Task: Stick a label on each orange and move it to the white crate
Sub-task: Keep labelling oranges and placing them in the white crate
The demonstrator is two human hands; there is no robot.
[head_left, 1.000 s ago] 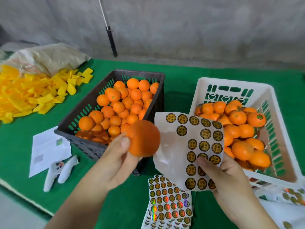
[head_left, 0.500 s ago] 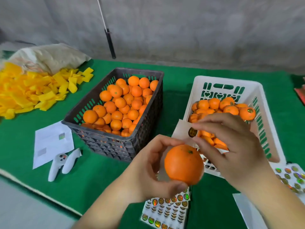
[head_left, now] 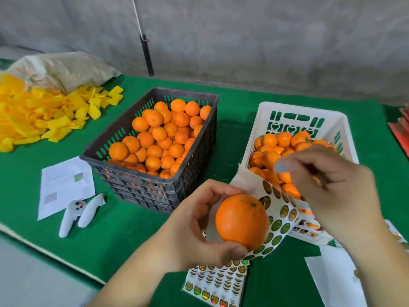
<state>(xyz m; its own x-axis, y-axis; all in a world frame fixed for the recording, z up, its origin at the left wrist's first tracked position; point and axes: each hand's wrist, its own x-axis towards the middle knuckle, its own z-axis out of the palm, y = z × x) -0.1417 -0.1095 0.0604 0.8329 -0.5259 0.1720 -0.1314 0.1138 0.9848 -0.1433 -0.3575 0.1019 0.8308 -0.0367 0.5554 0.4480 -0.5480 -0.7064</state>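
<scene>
My left hand [head_left: 192,222] grips an orange [head_left: 242,220] low in front of me, between the two crates. A curled label sheet [head_left: 280,212] of round dark stickers wraps round the orange's right side. My right hand [head_left: 332,189] hovers over the sheet's upper part, blurred, with fingers curled and thumb and forefinger pinched on what looks like a small label. The black crate [head_left: 152,91] holds several unlabelled oranges [head_left: 163,138]. The white crate [head_left: 298,107] holds several oranges [head_left: 283,138], some with labels showing.
Another label sheet [head_left: 217,282] lies flat on the green cloth below my hands. A white controller [head_left: 75,216] and a paper [head_left: 64,185] lie left of the black crate. A pile of yellow pieces [head_left: 33,114] and a sack [head_left: 62,67] fill the far left. White backing sheets [head_left: 332,278] lie at the right.
My left hand brought the orange right, against the label sheet. My right hand shifted from holding the sheet's lower edge to reaching over its top, then lifted a little with fingers pinched.
</scene>
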